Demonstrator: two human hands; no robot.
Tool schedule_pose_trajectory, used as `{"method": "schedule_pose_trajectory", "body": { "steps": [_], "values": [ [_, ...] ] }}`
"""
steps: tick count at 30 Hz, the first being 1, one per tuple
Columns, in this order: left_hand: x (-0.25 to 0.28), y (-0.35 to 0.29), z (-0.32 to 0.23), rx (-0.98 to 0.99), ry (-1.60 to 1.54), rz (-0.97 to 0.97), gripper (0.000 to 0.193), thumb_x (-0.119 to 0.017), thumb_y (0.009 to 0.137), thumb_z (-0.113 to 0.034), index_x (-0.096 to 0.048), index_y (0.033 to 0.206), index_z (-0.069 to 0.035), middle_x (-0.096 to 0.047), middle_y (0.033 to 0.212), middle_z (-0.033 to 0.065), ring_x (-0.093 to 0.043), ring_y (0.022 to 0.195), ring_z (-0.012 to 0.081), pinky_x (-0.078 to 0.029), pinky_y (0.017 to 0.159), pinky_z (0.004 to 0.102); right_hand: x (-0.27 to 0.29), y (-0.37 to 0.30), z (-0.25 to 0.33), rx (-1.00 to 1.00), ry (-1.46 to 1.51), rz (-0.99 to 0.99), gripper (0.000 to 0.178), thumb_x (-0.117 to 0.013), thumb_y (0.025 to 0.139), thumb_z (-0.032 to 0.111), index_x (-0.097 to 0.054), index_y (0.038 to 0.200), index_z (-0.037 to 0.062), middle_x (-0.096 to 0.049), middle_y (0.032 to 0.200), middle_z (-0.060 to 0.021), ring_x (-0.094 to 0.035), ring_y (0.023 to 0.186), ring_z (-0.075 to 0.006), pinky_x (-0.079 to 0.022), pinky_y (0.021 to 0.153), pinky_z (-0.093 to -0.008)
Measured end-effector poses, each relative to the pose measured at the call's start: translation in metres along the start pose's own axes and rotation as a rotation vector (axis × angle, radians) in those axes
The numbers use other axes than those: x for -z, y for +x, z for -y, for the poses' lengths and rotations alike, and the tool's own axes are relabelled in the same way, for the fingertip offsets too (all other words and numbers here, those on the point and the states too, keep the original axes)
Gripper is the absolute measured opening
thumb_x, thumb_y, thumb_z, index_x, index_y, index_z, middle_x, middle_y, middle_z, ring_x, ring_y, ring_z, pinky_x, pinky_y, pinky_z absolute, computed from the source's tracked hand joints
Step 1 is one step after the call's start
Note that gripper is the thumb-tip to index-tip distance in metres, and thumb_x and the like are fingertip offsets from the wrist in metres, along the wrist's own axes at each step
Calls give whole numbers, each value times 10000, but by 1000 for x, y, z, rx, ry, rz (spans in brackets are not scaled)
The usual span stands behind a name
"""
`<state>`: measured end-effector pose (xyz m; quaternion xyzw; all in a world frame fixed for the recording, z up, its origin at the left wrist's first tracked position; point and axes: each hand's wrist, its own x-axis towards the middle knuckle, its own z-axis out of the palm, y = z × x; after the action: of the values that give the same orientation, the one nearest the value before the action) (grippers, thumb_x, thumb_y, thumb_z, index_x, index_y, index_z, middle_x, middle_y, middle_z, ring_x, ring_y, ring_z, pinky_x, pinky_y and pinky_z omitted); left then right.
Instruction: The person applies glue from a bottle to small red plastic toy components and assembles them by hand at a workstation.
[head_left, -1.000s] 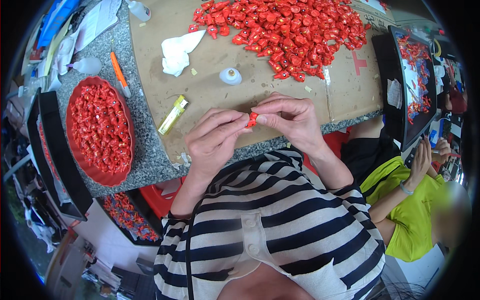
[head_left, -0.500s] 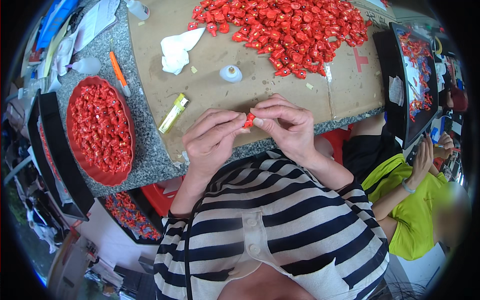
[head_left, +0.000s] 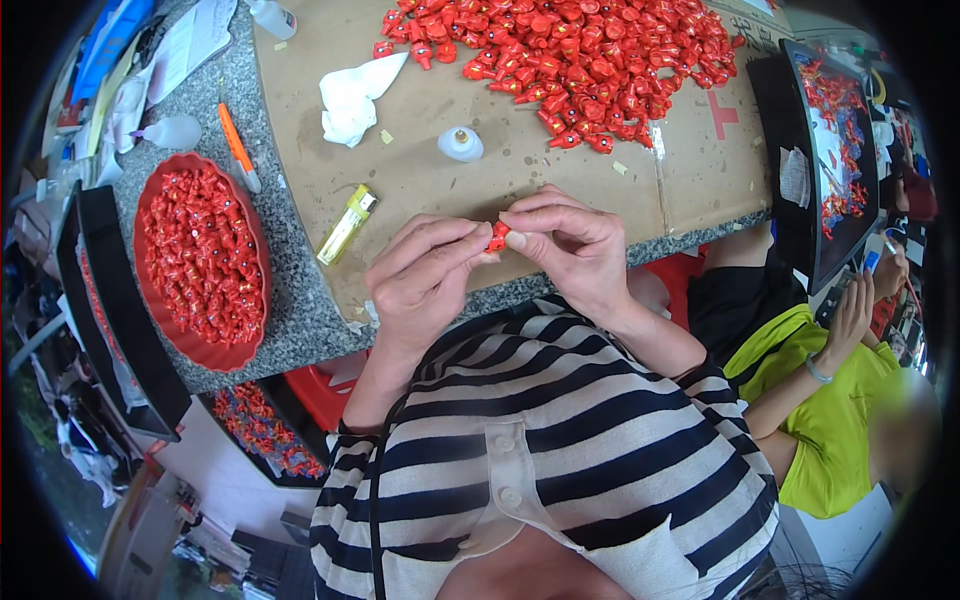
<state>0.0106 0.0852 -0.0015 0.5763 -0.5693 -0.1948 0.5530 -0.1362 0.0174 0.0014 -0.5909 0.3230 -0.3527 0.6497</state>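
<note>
Between my fingertips, just above the near edge of the cardboard, is a small red plastic figure piece (head_left: pixel 497 238). My left hand (head_left: pixel 425 275) pinches it from the left, thumb and fingers closed. From the other side my right hand (head_left: pixel 570 245) grips it between thumb and forefinger. Much of the piece is covered by the fingers. A yellow-green lighter (head_left: pixel 347 225) lies left of my left hand. Beyond my hands a small white dropper bottle (head_left: pixel 461 145) stands on the cardboard (head_left: pixel 420 110). A big heap of similar red pieces (head_left: pixel 590 65) covers its far part.
On the granite table (head_left: pixel 300 320) at left are a red scalloped bowl (head_left: pixel 262 270) full of red pieces, an orange-handled tool (head_left: pixel 238 145) and another bottle (head_left: pixel 173 132). A crumpled tissue (head_left: pixel 350 102) lies beyond the lighter. Black trays (head_left: pixel 780 150) flank the table. A co-worker in yellow-green (head_left: pixel 810 410) sits at right.
My hands hold nearly the same place, still gripping the red figure piece, with only slight finger movement. The co-worker's hands at the right have shifted.
</note>
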Motion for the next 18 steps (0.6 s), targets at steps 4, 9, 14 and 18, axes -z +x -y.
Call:
{"method": "schedule_pose_trajectory", "body": {
  "steps": [4,9,14,18],
  "values": [
    [0,0,0,-5,1,-1,266,-688,559,90,-668,802,-17,-622,770,88,-598,676,209,-484,571,267,0,0,0,-3,5,3,158,-630,727,-42,-652,875,8,-618,830,-83,-548,775,-133,-428,704,-244],
    [0,0,1,53,-45,14,235,-692,582,68,-666,802,-9,-627,779,92,-598,686,205,-482,588,268,5,3,2,-16,-2,42,162,-627,735,-46,-639,895,-23,-607,850,-109,-541,780,-141,-428,682,-241],
    [0,3,0,157,-90,32,227,-695,603,50,-659,822,4,-635,788,101,-600,703,205,-476,615,264,10,6,3,-120,37,69,168,-629,743,-16,-638,911,-17,-610,844,-100,-538,762,-136,-419,673,-237],
    [2,-2,3,237,-238,1,234,-689,637,44,-642,866,27,-638,789,111,-603,707,181,-480,627,261,13,9,6,-41,-27,92,181,-644,726,-2,-642,907,-14,-619,804,-93,-539,738,-149,-418,660,-250]
  ]
}}
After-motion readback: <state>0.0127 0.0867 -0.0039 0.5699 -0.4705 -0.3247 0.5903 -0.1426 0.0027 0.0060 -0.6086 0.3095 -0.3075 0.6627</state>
